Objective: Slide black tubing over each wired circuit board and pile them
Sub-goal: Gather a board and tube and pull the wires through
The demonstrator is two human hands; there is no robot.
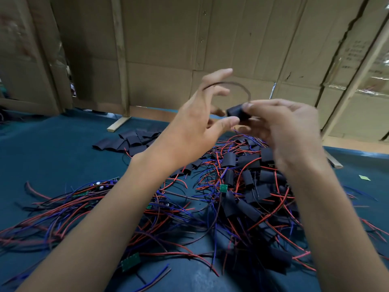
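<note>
Both my hands are raised above the table. My right hand (282, 127) pinches a short piece of black tubing (236, 112) between thumb and fingers. My left hand (197, 123) has its thumb tip at the tubing's near end, its other fingers spread and loosely bent. A dark wire (231, 84) arcs from the left fingers over to the tubing. Whether a board sits inside the tubing is hidden. Below, a pile of sleeved boards (248, 186) with red and blue wires lies on the right. Bare wired boards (130, 261) lie at the left and front.
Loose flat pieces of black tubing (126, 142) lie in a heap at the back left of the blue table (52, 148). Cardboard walls (160, 49) close off the far side. A wooden strip (117, 123) lies by the wall, another at the right edge.
</note>
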